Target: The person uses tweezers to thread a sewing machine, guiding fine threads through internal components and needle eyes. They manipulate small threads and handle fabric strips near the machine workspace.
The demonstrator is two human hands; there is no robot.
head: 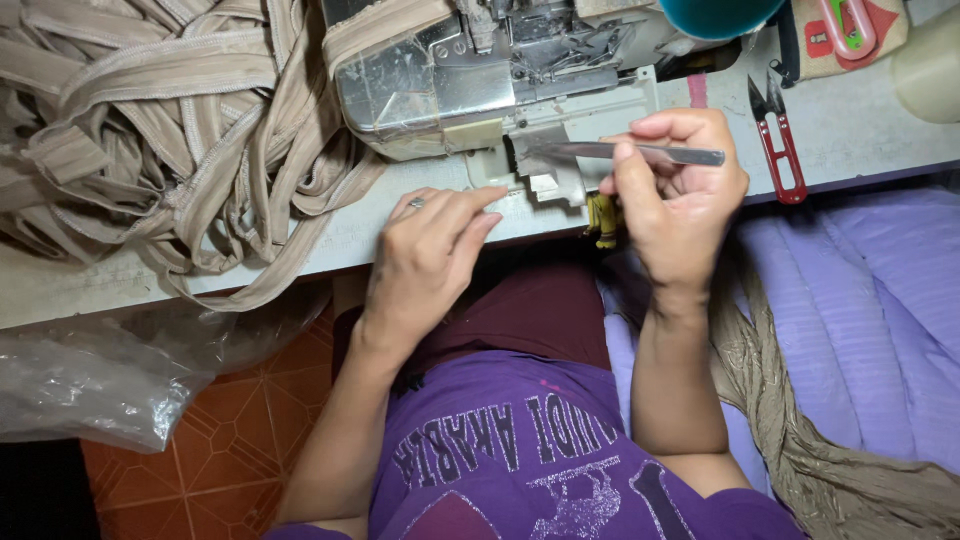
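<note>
The right hand (680,205) is clamped on a pair of metal tweezers (625,152), thumb and fingers pinching the shaft, with the tips pointing left at the front of the overlock sewing machine (470,70) on the worktop (860,130). The left hand (430,255) holds nothing and rests flat at the worktop's edge, its fingers together and stretched toward the machine's base. Beige fabric strips (170,120) lie heaped left of the machine, and red thread snips (778,145) lie just right of the tweezers.

White table (860,140), sewing machine (480,70), tan straps (170,130), red snips (778,140)
</note>
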